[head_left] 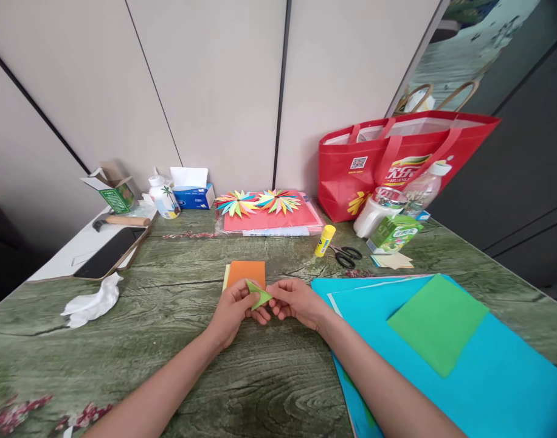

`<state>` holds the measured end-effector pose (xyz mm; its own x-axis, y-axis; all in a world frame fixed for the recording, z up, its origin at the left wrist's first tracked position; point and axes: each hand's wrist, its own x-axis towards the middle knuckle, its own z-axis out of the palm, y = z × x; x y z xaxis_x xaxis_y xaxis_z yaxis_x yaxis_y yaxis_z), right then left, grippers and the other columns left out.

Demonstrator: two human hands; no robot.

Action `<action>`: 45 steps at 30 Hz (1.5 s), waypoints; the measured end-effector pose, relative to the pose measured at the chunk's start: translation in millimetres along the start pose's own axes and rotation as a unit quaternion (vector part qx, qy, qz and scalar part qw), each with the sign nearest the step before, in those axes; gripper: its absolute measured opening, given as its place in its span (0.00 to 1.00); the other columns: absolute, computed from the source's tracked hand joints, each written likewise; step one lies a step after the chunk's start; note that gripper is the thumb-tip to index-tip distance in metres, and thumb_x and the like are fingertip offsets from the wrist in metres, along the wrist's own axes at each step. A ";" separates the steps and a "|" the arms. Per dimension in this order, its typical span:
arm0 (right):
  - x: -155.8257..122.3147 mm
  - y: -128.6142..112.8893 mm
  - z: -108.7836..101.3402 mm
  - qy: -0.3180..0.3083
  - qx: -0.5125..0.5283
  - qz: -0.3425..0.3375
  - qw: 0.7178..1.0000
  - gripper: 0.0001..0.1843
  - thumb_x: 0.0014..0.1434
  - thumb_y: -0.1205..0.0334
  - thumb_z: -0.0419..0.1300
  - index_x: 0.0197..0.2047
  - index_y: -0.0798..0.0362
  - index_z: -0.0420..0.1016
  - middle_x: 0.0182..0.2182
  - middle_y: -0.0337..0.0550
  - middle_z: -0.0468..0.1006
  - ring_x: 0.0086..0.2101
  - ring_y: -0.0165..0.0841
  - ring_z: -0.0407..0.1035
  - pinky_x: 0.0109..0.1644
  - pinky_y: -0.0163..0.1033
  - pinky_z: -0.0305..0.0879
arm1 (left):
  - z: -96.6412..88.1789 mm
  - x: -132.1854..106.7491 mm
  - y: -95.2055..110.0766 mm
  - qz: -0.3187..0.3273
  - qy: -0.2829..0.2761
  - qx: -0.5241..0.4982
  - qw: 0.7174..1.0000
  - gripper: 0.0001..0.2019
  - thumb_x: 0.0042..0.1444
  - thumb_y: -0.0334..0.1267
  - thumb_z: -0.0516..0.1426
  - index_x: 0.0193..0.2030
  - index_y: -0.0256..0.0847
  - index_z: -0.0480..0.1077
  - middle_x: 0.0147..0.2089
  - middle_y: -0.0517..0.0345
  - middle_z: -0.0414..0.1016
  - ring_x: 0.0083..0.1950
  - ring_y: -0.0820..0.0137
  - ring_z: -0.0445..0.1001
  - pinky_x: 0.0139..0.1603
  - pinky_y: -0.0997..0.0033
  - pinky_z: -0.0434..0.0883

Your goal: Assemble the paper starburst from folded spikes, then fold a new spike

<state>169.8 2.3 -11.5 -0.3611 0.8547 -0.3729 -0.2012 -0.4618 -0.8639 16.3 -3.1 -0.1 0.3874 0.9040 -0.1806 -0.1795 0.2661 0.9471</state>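
A small piece of light green paper folded into a triangle (258, 294) is held above the table between my two hands. My left hand (236, 307) pinches it with the thumb on top and fingers beneath. At its right corner, my right hand (295, 300) grips it between thumb and forefinger. Just behind the hands lie orange paper squares (247, 272), with a pale yellow edge showing at their left; the hands hide their front part. Beyond, two many-pointed paper stars (236, 204) in mixed colours rest on a pink packet (278, 220).
Large blue sheets (374, 328) with a green square (439, 325) cover the right side. A yellow glue stick (325, 241), black-handled scissors (346, 255) and a red bag (351, 176) stand or lie behind. At left are a crumpled tissue (92, 303), a phone (109, 254) and a hammer (126, 221).
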 end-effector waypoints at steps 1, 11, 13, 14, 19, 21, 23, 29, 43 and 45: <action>-0.1 -0.1 0.0 0.000 -0.001 0.000 1.000 0.19 0.43 0.51 0.64 0.21 0.59 0.68 0.16 0.35 0.69 0.16 0.20 0.63 0.18 0.25 0.61 | 0.0 -0.1 0.0 -0.001 0.001 -0.002 1.000 0.06 0.49 0.34 0.57 0.31 0.37 0.63 0.23 0.60 0.72 0.22 0.71 0.73 0.22 0.73 0.70; -2.4 -2.7 -0.1 -0.011 -0.025 0.024 0.999 0.19 0.42 0.51 0.65 0.23 0.61 0.71 0.17 0.36 0.71 0.15 0.19 0.63 0.17 0.24 0.60 | 0.5 -0.6 -2.1 0.000 0.013 -0.011 1.000 0.05 0.48 0.32 0.56 0.31 0.38 0.62 0.20 0.62 0.72 0.20 0.71 0.72 0.21 0.74 0.70; -2.2 -2.5 -0.9 -0.011 -0.038 0.043 0.998 0.19 0.44 0.50 0.64 0.23 0.61 0.71 0.17 0.37 0.71 0.14 0.19 0.63 0.17 0.24 0.60 | 1.0 -0.6 -2.2 0.004 0.017 -0.008 1.000 0.05 0.47 0.32 0.56 0.31 0.38 0.63 0.20 0.62 0.71 0.20 0.71 0.72 0.21 0.74 0.70; -2.2 -2.6 -1.2 -0.011 -0.043 0.053 0.998 0.19 0.45 0.50 0.63 0.22 0.61 0.71 0.17 0.38 0.71 0.14 0.19 0.63 0.16 0.24 0.60 | 1.1 -0.7 -2.3 0.005 0.019 -0.007 1.000 0.05 0.47 0.32 0.56 0.31 0.38 0.63 0.20 0.62 0.71 0.20 0.71 0.72 0.20 0.74 0.70; -2.9 -4.6 -2.1 -0.022 -0.036 0.076 0.996 0.19 0.46 0.51 0.63 0.22 0.61 0.70 0.16 0.37 0.71 0.14 0.19 0.63 0.15 0.23 0.60 | 0.7 -0.1 -2.8 0.004 0.017 -0.005 1.000 0.04 0.47 0.32 0.56 0.30 0.38 0.63 0.20 0.63 0.71 0.19 0.72 0.71 0.19 0.74 0.69; -2.8 -4.5 -2.7 -0.024 -0.029 0.072 0.997 0.19 0.44 0.51 0.64 0.22 0.61 0.70 0.16 0.37 0.71 0.14 0.19 0.63 0.16 0.23 0.60 | 0.5 0.3 -3.0 0.002 0.019 -0.006 1.000 0.04 0.47 0.32 0.56 0.30 0.38 0.63 0.19 0.63 0.71 0.19 0.72 0.71 0.18 0.75 0.69; -2.0 -3.4 -3.2 -0.026 -0.028 0.066 0.997 0.20 0.42 0.50 0.65 0.21 0.61 0.69 0.16 0.37 0.71 0.14 0.19 0.63 0.16 0.23 0.59 | 0.4 0.6 -3.2 -0.002 0.023 -0.009 1.000 0.04 0.47 0.32 0.56 0.30 0.38 0.63 0.19 0.63 0.71 0.19 0.71 0.71 0.18 0.75 0.69; -0.8 -0.8 -0.1 -0.018 -0.056 0.018 0.998 0.22 0.41 0.48 0.64 0.19 0.60 0.67 0.14 0.35 0.70 0.13 0.19 0.60 0.15 0.24 0.57 | 0.4 0.2 -3.2 -0.006 0.033 -0.023 0.999 0.07 0.46 0.31 0.56 0.34 0.38 0.63 0.20 0.63 0.71 0.19 0.72 0.71 0.18 0.75 0.69; -2.5 -2.9 -4.7 -0.026 0.017 0.000 1.000 0.18 0.38 0.57 0.69 0.29 0.59 0.71 0.19 0.36 0.72 0.20 0.21 0.66 0.26 0.27 0.66 | 1.5 0.8 -6.9 0.023 0.030 0.050 0.998 0.11 0.49 0.38 0.57 0.36 0.39 0.59 0.21 0.65 0.69 0.17 0.74 0.69 0.13 0.79 0.64; -2.2 -3.0 -3.7 -0.015 0.030 -0.011 0.999 0.18 0.38 0.57 0.69 0.30 0.60 0.72 0.20 0.36 0.73 0.20 0.20 0.66 0.25 0.26 0.65 | 1.2 1.1 -6.4 0.012 0.028 0.051 0.998 0.09 0.50 0.39 0.57 0.33 0.37 0.61 0.22 0.62 0.70 0.18 0.74 0.70 0.15 0.78 0.66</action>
<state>174.6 2.7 -9.3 -0.3827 0.8579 -0.3429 -0.2634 -0.4571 -0.8496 19.0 -4.2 -6.0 0.3323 0.9279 -0.1691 -0.0935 0.2108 0.9731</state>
